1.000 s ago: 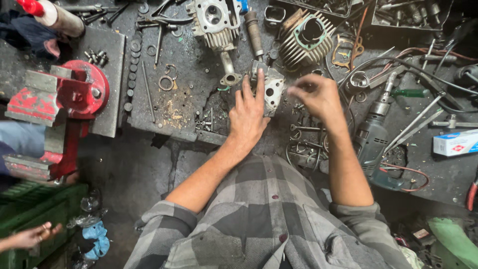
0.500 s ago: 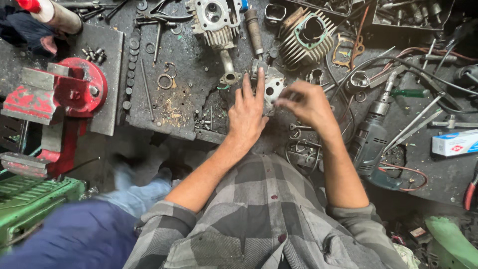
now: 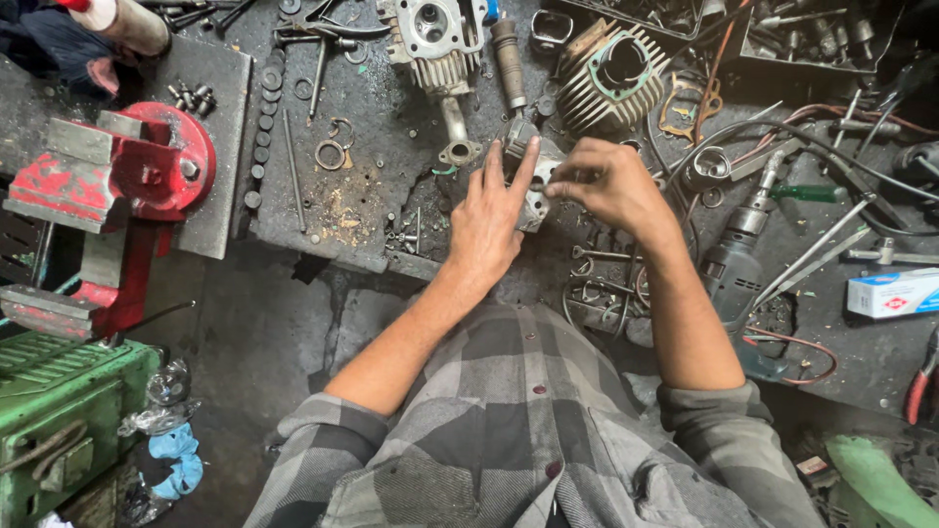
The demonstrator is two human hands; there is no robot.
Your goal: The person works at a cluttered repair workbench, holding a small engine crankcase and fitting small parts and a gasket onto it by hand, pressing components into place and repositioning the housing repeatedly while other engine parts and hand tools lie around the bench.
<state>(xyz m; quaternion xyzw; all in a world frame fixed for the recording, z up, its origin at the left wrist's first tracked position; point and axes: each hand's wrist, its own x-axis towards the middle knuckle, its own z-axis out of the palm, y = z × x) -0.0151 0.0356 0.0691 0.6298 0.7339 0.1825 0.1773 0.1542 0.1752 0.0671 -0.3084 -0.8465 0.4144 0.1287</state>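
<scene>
Right hand [image 3: 611,186] shifted left, pinching metal engine part [image 3: 533,200], left hand [image 3: 499,220] still flat on it

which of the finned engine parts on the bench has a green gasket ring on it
The round finned cylinder at upper right; the cylinder head to its left shows bare grey metal.

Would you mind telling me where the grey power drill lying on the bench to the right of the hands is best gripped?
Probably by the fat grey body of the power drill, coming from above on the near side. It lies flat, its chuck end angled up and away toward the green-handled screwdriver, and black cables cross the far side. The right hand is nearest it.
</scene>
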